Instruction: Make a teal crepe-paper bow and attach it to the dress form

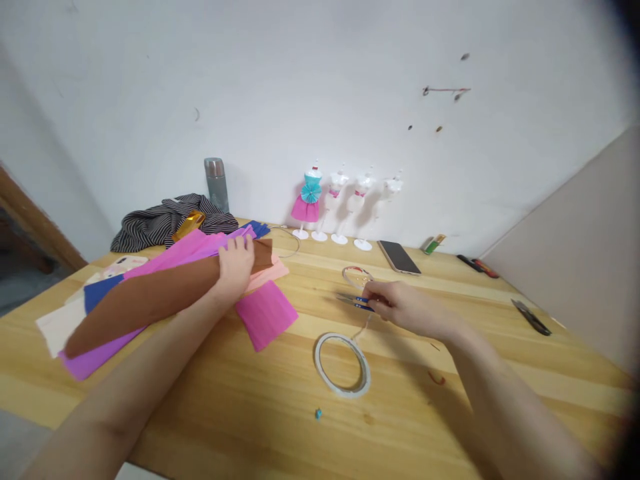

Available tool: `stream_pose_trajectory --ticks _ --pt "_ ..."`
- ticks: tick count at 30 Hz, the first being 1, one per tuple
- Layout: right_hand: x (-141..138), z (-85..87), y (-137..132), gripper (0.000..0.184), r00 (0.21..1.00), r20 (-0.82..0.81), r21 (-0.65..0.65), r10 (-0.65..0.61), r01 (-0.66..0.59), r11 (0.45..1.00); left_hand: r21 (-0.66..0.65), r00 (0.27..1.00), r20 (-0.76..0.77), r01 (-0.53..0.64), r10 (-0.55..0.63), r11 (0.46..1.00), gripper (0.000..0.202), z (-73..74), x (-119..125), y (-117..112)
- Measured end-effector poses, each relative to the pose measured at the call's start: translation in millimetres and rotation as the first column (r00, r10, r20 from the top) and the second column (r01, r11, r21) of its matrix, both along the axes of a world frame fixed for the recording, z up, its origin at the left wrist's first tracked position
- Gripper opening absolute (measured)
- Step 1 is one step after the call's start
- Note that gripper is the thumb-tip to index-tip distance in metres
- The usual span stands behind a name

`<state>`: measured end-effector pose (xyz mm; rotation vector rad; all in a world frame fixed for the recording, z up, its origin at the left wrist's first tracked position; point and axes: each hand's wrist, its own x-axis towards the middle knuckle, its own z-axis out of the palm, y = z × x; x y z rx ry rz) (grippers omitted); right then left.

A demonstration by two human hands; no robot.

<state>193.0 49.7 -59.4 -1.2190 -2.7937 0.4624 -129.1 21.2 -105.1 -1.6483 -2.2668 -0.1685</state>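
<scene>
On the left of the table, my left hand is closed over the upper edge of a long sheet of brown crepe paper. That sheet lies on a loose pile of pink, purple, blue, peach and cream paper. A magenta paper square lies just right of the pile. Small blue-handled scissors are in my right hand, blades pointing left over the table. Below them rests a white roll of tape with a loose end. A little turquoise piece sits nearer me.
Small white dress-form stands line the wall; one wears a turquoise and pink paper dress. A phone, a utility knife, a red-banded ring, a thermos and striped cloth lie or stand around.
</scene>
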Motion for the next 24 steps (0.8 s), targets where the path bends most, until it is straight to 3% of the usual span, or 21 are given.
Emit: stream_pose_trajectory --ticks 4,8,13,19,21,24 --pt "0 0.6 0 0.016 1.0 0.021 0.005 -0.007 0.007 1.0 -0.092 0.994 0.018 0.109 -0.107 0.99 0.048 -0.2 40 -10" --pt "1 -0.1 0 0.016 1.0 -0.004 0.009 -0.004 0.004 1.0 -0.21 0.986 0.055 0.168 -0.16 0.963 0.039 -3.6 60 -20" --pt "4 -0.1 3 0.016 0.998 0.021 0.014 -0.058 0.058 0.998 -0.292 0.976 0.058 0.219 -0.211 0.931 0.029 -11.1 67 -25" --pt "12 -2.4 10 0.013 0.989 0.039 -0.008 -0.144 0.144 0.99 -0.22 0.973 -0.004 0.224 -0.231 0.949 0.031 -2.8 66 -24" --pt "13 -2.7 11 0.009 0.984 -0.027 -0.026 -0.176 0.175 0.984 -0.183 0.97 -0.023 0.233 -0.242 0.955 0.031 5.3 69 -29" --pt "8 -4.3 10 0.006 0.935 -0.29 -0.156 -0.206 0.166 0.974 -0.146 0.961 -0.041 0.266 -0.275 0.953 0.031 19.3 78 -40"
